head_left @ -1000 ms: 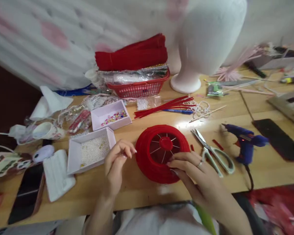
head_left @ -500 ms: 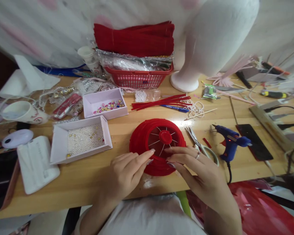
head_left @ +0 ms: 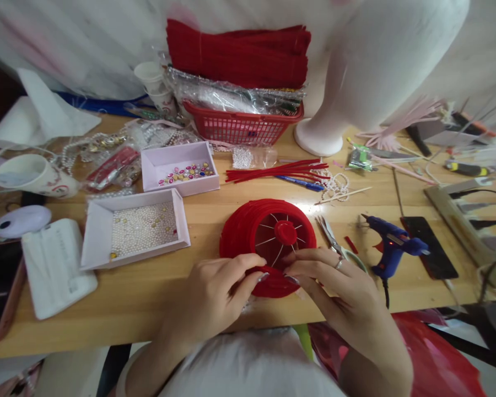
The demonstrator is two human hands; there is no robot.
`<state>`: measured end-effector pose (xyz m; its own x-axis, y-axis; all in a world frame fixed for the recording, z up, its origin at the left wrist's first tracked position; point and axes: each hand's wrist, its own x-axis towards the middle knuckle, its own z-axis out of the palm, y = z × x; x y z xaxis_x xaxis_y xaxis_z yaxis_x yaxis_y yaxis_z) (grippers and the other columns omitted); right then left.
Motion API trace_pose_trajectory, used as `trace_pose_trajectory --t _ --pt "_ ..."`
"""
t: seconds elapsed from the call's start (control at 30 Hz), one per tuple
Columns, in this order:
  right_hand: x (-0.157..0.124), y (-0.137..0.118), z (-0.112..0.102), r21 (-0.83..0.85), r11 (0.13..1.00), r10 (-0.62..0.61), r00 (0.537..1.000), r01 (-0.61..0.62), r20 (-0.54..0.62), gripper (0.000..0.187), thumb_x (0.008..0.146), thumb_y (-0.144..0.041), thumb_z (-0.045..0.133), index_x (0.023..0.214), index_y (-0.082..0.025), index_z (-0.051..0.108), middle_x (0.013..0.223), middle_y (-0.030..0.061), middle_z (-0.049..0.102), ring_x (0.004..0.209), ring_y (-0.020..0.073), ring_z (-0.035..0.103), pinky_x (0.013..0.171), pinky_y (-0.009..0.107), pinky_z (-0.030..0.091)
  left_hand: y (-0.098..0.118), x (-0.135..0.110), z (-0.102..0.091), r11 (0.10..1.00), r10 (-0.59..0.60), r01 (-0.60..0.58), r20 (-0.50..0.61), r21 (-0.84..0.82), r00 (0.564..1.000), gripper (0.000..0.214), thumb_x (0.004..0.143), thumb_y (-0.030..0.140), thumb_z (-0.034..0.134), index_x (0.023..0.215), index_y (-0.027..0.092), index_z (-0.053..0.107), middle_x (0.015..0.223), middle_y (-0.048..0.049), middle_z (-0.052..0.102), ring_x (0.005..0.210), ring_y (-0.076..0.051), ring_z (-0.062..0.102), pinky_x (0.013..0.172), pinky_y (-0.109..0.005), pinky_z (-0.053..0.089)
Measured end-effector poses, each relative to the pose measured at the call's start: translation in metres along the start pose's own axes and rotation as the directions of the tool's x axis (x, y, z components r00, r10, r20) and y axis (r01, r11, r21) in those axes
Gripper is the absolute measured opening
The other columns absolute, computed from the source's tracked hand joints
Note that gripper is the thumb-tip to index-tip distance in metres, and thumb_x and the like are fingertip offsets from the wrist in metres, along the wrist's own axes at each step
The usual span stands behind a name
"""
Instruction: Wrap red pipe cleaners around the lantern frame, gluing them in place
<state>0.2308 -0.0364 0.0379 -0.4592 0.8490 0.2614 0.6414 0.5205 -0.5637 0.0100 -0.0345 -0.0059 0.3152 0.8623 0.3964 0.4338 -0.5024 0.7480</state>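
Observation:
A round red frame (head_left: 248, 231) wound with red pipe cleaner, with wire spokes and a red hub, lies on the wooden table (head_left: 149, 298) in front of me. My left hand (head_left: 215, 295) pinches its near rim with curled fingers. My right hand (head_left: 334, 289), wearing a ring, grips the same rim from the right, fingertips pressed on the red winding. Both hands meet at the frame's near edge.
Two pale boxes hold white pearls (head_left: 143, 227) and coloured gems (head_left: 186, 172). Scissors (head_left: 330, 237) and a blue glue gun (head_left: 391, 245) lie to the right. A red basket (head_left: 240, 127), loose red pipe cleaners (head_left: 276, 170), a white mannequin head (head_left: 355, 71), a cup (head_left: 28, 175) and a dark phone (head_left: 430, 248) surround them.
My left hand moved right from beside the pearl box onto the frame's near rim and closed there. My right hand stayed on the rim. The view shifted slightly.

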Motion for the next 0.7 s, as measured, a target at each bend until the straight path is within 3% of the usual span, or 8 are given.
trace_pose_trajectory --t 0.2,0.4,0.7 --pt "0.0005 0.0001 -0.0062 -0.031 0.999 0.010 0.999 -0.009 0.038 0.020 0.098 -0.011 0.053 0.109 -0.023 0.063 0.108 0.0005 0.071 0.101 0.0085 0.066 0.087 0.017 0.051 0.0026 0.0051 -0.0090 0.993 0.050 -0.063 0.125 0.099 0.991 0.020 0.103 0.023 0.048 0.119 0.022 0.059 0.102 0.0003 0.079 0.076 -0.012 0.076 0.072 -0.023 0.060" --pt "0.0016 0.0000 -0.0102 -0.039 0.999 -0.007 0.997 0.010 0.071 0.021 0.099 -0.011 0.049 0.109 -0.022 0.062 0.109 0.0005 0.072 0.102 0.0092 0.067 0.086 0.018 0.052 0.0010 0.0044 -0.0084 0.987 0.100 -0.112 0.103 0.119 0.990 0.020 0.104 0.024 0.045 0.119 0.020 0.058 0.102 -0.0014 0.079 0.078 -0.012 0.076 0.073 -0.022 0.061" --pt "0.0016 -0.0021 -0.0047 -0.050 0.999 0.014 1.000 -0.013 0.028 0.023 0.097 -0.009 0.048 0.107 -0.021 0.064 0.105 0.0036 0.072 0.097 0.0144 0.069 0.080 0.024 0.055 0.0038 0.0039 -0.0068 0.998 -0.010 0.003 0.113 0.059 0.994 0.014 0.101 0.021 0.051 0.112 0.024 0.059 0.096 0.0027 0.079 0.070 -0.011 0.074 0.067 -0.021 0.056"
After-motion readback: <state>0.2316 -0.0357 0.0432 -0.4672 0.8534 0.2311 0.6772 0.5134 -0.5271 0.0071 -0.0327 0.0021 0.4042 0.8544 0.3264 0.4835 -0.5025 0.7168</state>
